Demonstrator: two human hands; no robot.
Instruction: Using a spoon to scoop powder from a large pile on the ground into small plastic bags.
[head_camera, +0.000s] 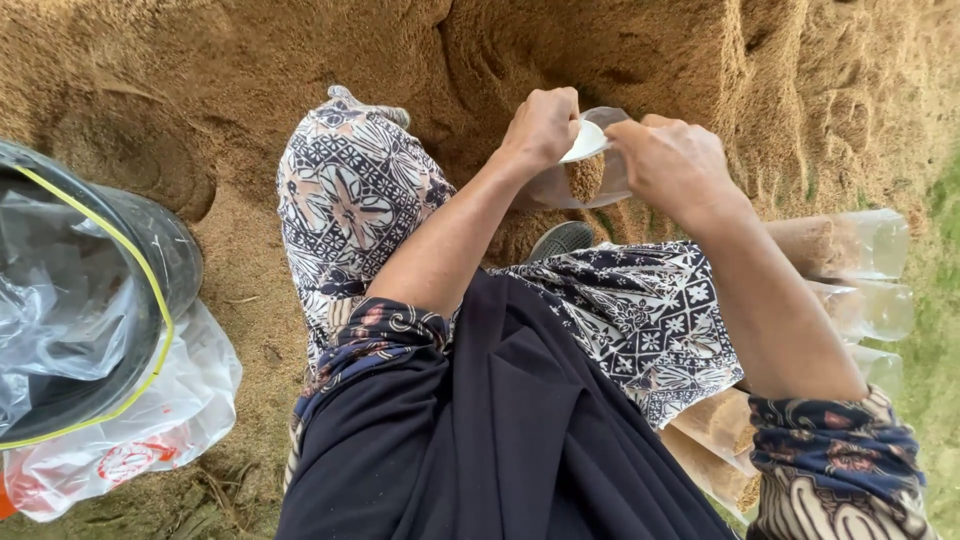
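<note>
The person squats over a big heap of sawdust (330, 60), and both hands work on one clear plastic bag (590, 185) held just above the heap, in front of the knees. The left hand (543, 125) is closed on the near-left edge of the bag mouth, fingers curled tight around the plastic and around a small white scoop (585, 140) that sits at the opening. The right hand (672, 160) is also closed, pinching the far-right edge of the same mouth. How much of the scoop the left fingers cover I cannot tell.

The bag has only a little brown sawdust at its bottom, so I judge the filling is at an early stage.

To do this step well, I think the two hands should keep the mouth stretched wide and round — a slack rim lets the sawdust fall outside. The bottom of the bag should rest on the heap, so the weight does not pull the plastic out of the fingers. Small loads, tipped deep inside the mouth, will spill less than big ones.

To the right of the bag, beside the person's leg, lie several filled bags (845, 245) on their sides. Far to the left of it stands a black bucket (150, 250) lined with plastic — well apart from the hands.
</note>
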